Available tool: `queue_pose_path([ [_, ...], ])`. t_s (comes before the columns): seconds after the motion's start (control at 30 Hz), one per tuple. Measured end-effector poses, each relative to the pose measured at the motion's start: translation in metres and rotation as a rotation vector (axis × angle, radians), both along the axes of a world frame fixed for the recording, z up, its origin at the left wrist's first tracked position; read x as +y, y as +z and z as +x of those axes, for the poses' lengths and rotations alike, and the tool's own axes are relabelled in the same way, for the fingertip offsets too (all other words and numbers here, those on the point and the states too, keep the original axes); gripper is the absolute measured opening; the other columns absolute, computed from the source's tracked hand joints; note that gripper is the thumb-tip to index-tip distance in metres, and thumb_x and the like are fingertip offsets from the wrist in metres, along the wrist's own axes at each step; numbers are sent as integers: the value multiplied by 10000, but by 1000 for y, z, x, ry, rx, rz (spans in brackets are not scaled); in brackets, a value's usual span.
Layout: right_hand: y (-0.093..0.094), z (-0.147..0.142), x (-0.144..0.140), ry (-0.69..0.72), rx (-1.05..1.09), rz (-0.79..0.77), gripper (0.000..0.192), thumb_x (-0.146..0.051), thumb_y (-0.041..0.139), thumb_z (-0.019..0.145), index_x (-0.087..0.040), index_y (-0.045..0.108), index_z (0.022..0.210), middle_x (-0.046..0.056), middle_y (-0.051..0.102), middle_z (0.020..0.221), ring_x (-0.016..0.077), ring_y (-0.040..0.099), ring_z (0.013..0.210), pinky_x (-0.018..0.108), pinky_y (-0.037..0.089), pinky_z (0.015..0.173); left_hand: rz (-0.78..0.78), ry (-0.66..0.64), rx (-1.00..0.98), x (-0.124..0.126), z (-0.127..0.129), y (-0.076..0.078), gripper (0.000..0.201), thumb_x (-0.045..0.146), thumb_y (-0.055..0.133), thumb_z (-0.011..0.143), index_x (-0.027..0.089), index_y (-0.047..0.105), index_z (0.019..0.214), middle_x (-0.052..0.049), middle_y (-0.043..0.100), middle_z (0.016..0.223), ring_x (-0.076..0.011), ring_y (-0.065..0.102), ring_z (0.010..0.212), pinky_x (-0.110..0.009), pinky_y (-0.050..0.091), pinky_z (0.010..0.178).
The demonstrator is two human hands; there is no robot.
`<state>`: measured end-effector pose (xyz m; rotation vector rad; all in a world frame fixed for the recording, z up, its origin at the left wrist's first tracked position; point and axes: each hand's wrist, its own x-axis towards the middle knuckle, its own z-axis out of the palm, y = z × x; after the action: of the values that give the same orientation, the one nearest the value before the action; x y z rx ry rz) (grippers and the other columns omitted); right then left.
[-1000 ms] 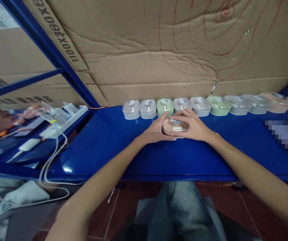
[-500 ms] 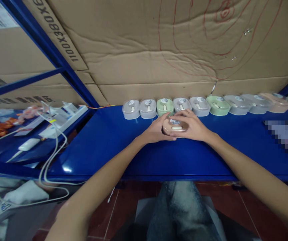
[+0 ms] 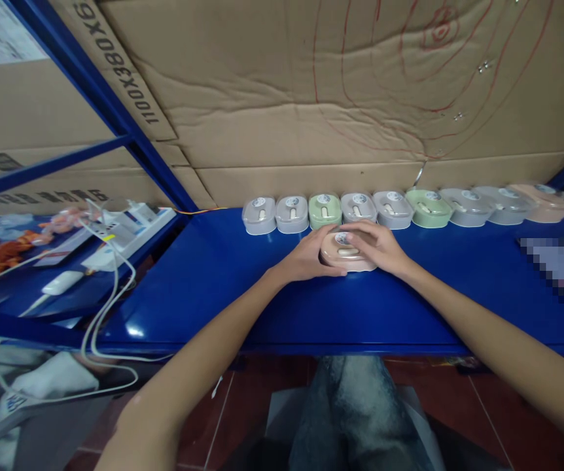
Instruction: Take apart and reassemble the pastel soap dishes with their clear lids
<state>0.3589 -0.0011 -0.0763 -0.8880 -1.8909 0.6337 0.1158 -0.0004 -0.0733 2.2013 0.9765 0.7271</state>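
Note:
A peach plastic box (image 3: 359, 265) with a clear lid, a round label and a small white piece on top sits on the blue table (image 3: 243, 294). My left hand (image 3: 306, 257) is wrapped round its left side, the thumb along the front. Over its right side lies my right hand (image 3: 383, 244), with the thumb across the lid and the fingers along the back edge. Right behind the hands stand a green box (image 3: 324, 209) and a grey box (image 3: 359, 207) of the same kind.
Several more such boxes line the back, from a grey one (image 3: 259, 216) to a peach one (image 3: 547, 204). A blurred-out dark object (image 3: 557, 268) lies at the right. On the left are a power strip (image 3: 139, 229), white cables (image 3: 110, 307) and a blue frame post (image 3: 149, 157).
My right hand has shifted its grip, its thumb now across the lid over the white piece. More of the box's lower front shows. My left hand keeps its hold.

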Motion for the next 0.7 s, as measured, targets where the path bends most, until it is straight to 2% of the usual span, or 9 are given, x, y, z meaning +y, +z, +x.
queue_pose_path([
  [0.17, -6, 0, 5, -39, 257, -282, 417, -683, 748, 940, -303, 851, 1078, 48, 847, 1242, 331, 738, 1282, 564, 491, 1219, 6, 24, 55, -4, 0, 1, 1211, 614, 957, 734, 258, 350, 1720, -176, 401, 1774, -436, 380, 1641, -638, 313, 1341],
  [0.33, -10, 0, 8, -102, 351, -386, 436, -700, 763, 906, -285, 854, 1005, 51, 854, 1196, 340, 727, 1296, 557, 439, 1273, 112, -6, 101, -10, 2, 4, 1178, 588, 898, 823, 292, 242, 1756, -139, 308, 1823, -411, 297, 1683, -610, 285, 1371],
  [0.43, -11, 1, 10, -93, 415, -427, 464, -722, 751, 901, -276, 844, 991, 63, 857, 1186, 345, 729, 1305, 551, 436, 1283, 244, -82, 106, -12, 2, 8, 1018, 505, 852, 879, 296, 315, 1719, -126, 395, 1763, -369, 360, 1651, -559, 331, 1364],
  [0.53, -11, 2, 13, -63, 475, -494, 550, -794, 671, 924, -270, 818, 1006, 88, 865, 1132, 357, 762, 1254, 569, 503, 1229, 337, -109, 141, -13, 0, 12, 883, 476, 817, 905, 291, 405, 1664, -127, 472, 1690, -351, 402, 1623, -545, 371, 1350],
  [0.7, -11, 6, 17, -48, 507, -524, 731, -920, 488, 930, -260, 790, 1017, 134, 864, 1102, 373, 790, 1175, 599, 553, 1168, 484, -153, 207, -16, -1, 12, 818, 488, 735, 971, 268, 396, 1683, -156, 403, 1764, -365, 310, 1686, -612, 272, 1388],
])
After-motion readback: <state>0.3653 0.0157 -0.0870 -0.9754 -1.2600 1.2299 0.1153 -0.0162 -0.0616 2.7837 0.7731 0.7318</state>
